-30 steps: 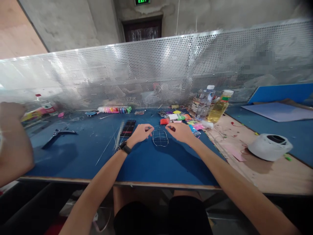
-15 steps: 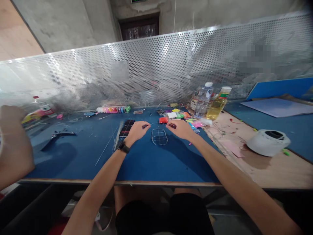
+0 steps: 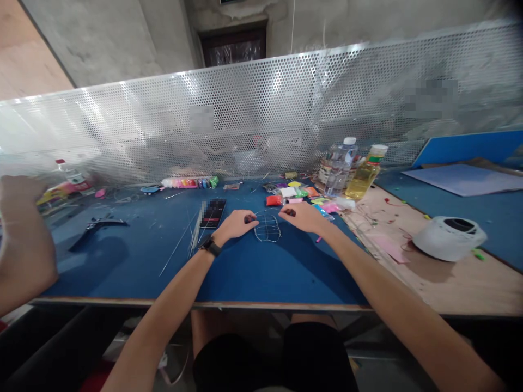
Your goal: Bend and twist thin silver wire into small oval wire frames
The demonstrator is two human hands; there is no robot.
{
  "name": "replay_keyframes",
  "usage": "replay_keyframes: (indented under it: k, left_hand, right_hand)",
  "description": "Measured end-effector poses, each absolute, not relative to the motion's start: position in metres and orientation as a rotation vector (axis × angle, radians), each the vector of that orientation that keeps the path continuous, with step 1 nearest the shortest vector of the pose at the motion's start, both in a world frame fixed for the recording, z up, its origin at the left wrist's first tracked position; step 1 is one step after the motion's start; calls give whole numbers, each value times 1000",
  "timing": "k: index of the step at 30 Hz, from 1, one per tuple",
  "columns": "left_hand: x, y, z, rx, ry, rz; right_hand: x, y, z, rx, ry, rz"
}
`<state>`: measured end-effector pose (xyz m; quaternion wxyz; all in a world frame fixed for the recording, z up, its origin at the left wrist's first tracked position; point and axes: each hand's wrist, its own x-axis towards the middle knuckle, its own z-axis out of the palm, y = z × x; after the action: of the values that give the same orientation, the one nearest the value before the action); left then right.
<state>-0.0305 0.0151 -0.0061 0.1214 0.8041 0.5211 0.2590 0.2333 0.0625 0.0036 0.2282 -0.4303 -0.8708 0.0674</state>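
A small wire frame, rounded and crossed by thin wires into a grid, lies on the blue table top between my hands. My left hand, a black watch on its wrist, is closed in a pinch at the frame's upper left edge. Just beyond its upper right side, my right hand pinches with thumb and forefinger. A thin wire seems to run between the two pinches; its ends are hidden in my fingers. Behind my left hand, a dark phone lies beside loose straight wires.
Pliers and another person's arm are at left. Coloured clay packets lie behind my hands. At right stand a clear bottle, a bottle of yellow liquid and a white rounded device. A perforated metal screen closes the back.
My left hand has come slightly nearer and to the right, reaching the frame's edge. My right hand has shifted a little right. The wire frame has barely moved.
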Motion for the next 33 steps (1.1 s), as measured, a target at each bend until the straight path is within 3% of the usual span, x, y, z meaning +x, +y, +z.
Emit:
replay_keyframes:
  k: [18, 33]
  left_hand:
    - [-24, 27, -27, 2299, 1745, 764]
    - [-21, 24, -8, 1652, 1161, 1094]
  right_hand:
    - [228, 58, 5, -1141, -2404, 190]
    - [230, 58, 4, -1107, -2396, 242]
